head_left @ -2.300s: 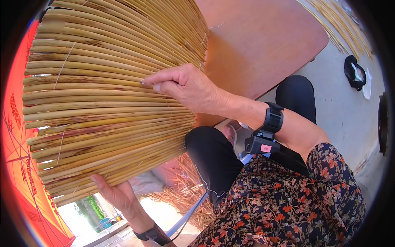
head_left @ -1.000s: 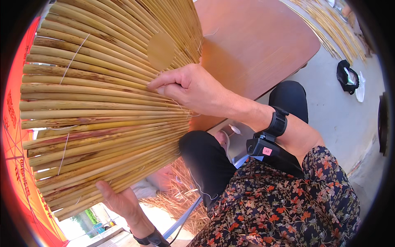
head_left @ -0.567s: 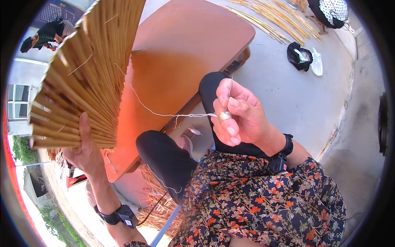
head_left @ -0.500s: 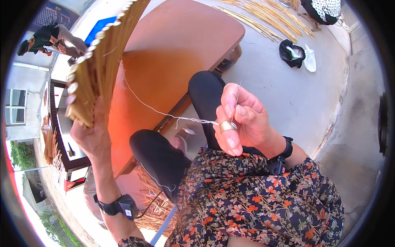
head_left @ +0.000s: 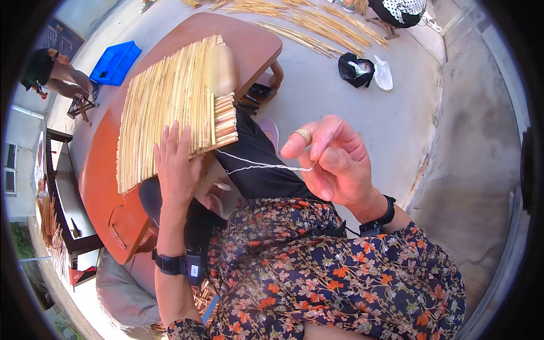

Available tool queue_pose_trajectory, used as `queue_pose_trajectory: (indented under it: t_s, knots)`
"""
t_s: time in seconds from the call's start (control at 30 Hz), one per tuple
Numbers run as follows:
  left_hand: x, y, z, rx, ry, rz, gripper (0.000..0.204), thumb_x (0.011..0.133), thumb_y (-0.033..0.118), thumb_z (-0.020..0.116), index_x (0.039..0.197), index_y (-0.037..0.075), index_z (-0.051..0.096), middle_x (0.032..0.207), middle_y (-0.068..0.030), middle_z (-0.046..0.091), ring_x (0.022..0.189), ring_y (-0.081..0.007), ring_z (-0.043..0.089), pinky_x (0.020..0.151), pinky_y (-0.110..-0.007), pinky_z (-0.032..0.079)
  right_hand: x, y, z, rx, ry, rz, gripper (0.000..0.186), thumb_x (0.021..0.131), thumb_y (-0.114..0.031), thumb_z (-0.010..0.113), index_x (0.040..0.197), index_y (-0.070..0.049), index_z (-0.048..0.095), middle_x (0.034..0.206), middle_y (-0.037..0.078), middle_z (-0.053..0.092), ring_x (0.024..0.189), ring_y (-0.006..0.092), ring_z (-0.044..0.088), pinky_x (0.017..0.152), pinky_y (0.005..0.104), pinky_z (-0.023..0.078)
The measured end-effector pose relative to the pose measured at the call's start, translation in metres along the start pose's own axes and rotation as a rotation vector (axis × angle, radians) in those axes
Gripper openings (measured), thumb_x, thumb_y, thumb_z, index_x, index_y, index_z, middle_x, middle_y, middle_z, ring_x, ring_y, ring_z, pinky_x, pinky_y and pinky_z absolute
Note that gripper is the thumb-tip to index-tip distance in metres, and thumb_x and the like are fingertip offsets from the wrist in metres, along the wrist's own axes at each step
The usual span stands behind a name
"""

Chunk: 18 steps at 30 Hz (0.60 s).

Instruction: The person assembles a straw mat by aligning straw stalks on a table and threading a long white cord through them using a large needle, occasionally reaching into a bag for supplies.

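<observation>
A pale reed mat, stitched with thread, lies on the reddish-brown table, its near part overhanging my legs. My left hand rests on the mat's near edge with fingers stretched across it. My right hand is raised right of the mat, thumb and fingertips pinched on a thin needle. A ridged metal thimble circles one finger. Doubled white thread hangs from the pinch across to the mat's right edge.
A co-worker bends by a small folding stool at upper left, near a blue crate. Loose reeds lie on the floor at the top, above a black bag and white bag. A wall runs along the right.
The mat, earlier held up on edge at left in my left hand, now lies flatter across the table, and that hand's fingers have straightened. My view has widened toward the co-worker and crate.
</observation>
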<state>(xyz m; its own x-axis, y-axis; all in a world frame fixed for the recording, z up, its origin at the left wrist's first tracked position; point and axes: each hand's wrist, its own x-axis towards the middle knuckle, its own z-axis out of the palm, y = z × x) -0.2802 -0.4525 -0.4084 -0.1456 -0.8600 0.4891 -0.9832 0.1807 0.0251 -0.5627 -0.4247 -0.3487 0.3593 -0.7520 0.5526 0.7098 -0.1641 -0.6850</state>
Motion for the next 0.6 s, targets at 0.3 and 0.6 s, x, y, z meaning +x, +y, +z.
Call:
queue_pose_trajectory:
  t_s: [0.3, 0.6]
  knots:
    - [-0.050, 0.046, -0.023, -0.732, -0.256, 0.257, 0.038, 0.082, 0.008, 0.065, 0.120, 0.007, 0.059, 0.089, -0.0089, 0.067, 0.078, -0.0224, 0.064, 0.104, -0.045, 0.036, 0.008, -0.013, 0.001, 0.069, -0.074, -0.084, 0.010, 0.097, -0.012, 0.048, 0.099, -0.003, 0.051, 0.102, 0.023, 0.061, 0.040, 0.0071, 0.046, 0.036, 0.0178, 0.039]
    - [-0.141, -0.025, -0.066, -1.211, -0.152, -0.306, 0.017, 0.090, 0.011, 0.057, 0.094, -0.002, 0.068, 0.066, -0.0068, 0.066, 0.069, -0.0171, 0.066, 0.100, -0.047, 0.039, 0.033, 0.020, -0.045, 0.243, 0.133, 0.192, 0.016, 0.101, -0.020, 0.043, 0.102, -0.008, 0.053, 0.105, 0.009, 0.063, 0.047, 0.0066, 0.042, 0.041, 0.0189, 0.039]
